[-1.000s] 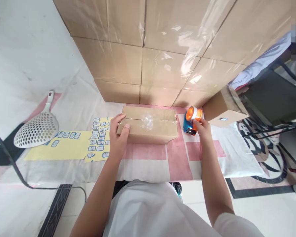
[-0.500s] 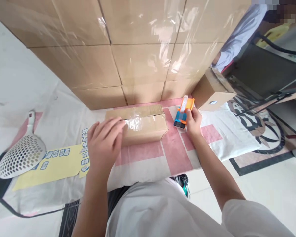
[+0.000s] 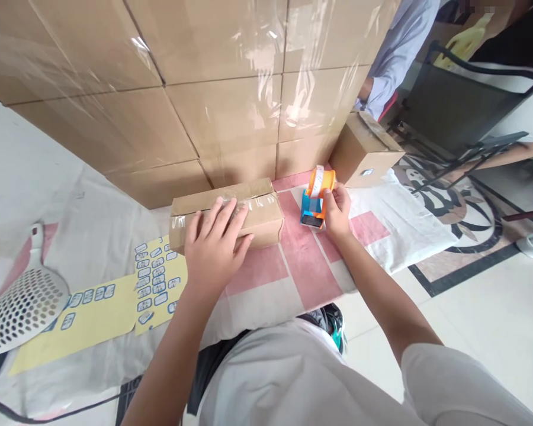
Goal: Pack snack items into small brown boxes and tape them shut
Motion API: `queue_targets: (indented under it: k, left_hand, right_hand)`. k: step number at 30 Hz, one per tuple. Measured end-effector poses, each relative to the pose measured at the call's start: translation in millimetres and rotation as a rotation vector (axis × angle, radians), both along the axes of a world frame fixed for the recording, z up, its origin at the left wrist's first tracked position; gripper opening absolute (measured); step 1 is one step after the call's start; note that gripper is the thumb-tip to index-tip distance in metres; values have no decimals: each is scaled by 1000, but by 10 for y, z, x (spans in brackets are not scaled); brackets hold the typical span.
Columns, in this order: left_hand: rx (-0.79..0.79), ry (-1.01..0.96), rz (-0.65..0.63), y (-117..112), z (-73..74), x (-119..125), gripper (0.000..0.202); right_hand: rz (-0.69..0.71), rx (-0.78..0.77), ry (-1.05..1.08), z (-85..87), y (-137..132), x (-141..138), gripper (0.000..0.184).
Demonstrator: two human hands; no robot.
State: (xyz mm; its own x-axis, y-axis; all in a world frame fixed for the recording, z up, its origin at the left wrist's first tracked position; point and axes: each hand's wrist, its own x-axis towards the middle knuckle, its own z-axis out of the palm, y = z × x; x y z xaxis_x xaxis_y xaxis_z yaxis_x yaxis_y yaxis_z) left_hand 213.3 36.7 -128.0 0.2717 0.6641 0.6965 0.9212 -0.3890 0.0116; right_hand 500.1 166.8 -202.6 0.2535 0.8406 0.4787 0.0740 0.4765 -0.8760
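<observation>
A long cardboard box (image 3: 266, 222) lies on the cloth-covered table, clear tape shining along its top seam. My left hand (image 3: 215, 239) rests on the top and near side of this box, fingers spread. To the right, my right hand (image 3: 337, 210) grips an orange and blue tape dispenser (image 3: 313, 204) by its right side, with a roll of tape showing at its upper part. The dispenser is beside the box's right end, apart from it. Whether it touches the table I cannot tell.
Taped cardboard boxes (image 3: 224, 112) are stacked like a wall behind. A smaller box (image 3: 364, 154) stands at the back right. Yellow sheets with stickers (image 3: 160, 278) and a white skimmer (image 3: 24, 296) lie left. A person's sleeve (image 3: 395, 59) and a dark chair (image 3: 471, 112) are beyond.
My left hand has slid right along the box, its fingers now spread over the taped top. My right hand still holds the tape dispenser. The view has shifted, uncovering more stickers.
</observation>
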Motion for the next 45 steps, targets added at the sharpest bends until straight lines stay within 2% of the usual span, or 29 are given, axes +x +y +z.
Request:
queue_targets:
  k: [2,4,5,7,9,10,13,18,24,27,30,35,38,41,43,45]
  left_hand:
    - [111,-44,-43,-15,-63,164,41]
    - [129,-111,-147,-57,-168,410,26]
    - [60,-167,-201,-77,-230,549,19]
    - [-239,-339,-278,-89,-351,822,16]
    - [-586,-552,-301,-30,-439,1051,25]
    - [-705,-665,-297,30,-464,1141,33]
    - [-868,-945,-307,286,-480,1323,46]
    - [-1084,-1198,-365,594,-503,1485,26]
    - [-1149,-1380,-410,620,-607,1518,27]
    - [-1154,-1430,-423,610,-589,1508,27]
    - [-1088,-1452,-384,586,-564,1513,23]
    - [-941,-1283,-380,573,-632,1474,25]
    - [-778,-1163,-377,584,-685,1440,20]
    - [-687,-1114,-412,564,-677,1435,18]
    - [-727,-1168,-443,530,-643,1443,21]
    - [-837,-1254,-463,495,-609,1451,27]
  right_hand:
    - [23,-7,22,-43,13,15,42]
    - [43,-13,25,-69,10,28,41]
    - [52,-19,22,-71,2,31,41]
    - [63,-27,8,-53,-20,30,40]
    - [59,-19,-17,-19,-42,21,41]
    - [55,-12,-29,-3,-51,15,42]
    - [75,-15,-47,29,-68,4,45]
    - [122,15,-126,22,-71,15,47]
    - [124,92,-237,-42,-22,51,39]
    - [106,89,-273,-48,-11,74,40]
    - [78,78,-318,-17,-32,85,41]
    - [54,95,-333,34,-90,65,41]
    - [63,109,-317,26,-94,61,40]
    - [46,112,-316,15,-78,75,39]
    - [23,112,-308,20,-69,89,39]
    - [-11,117,-310,34,-67,102,39]
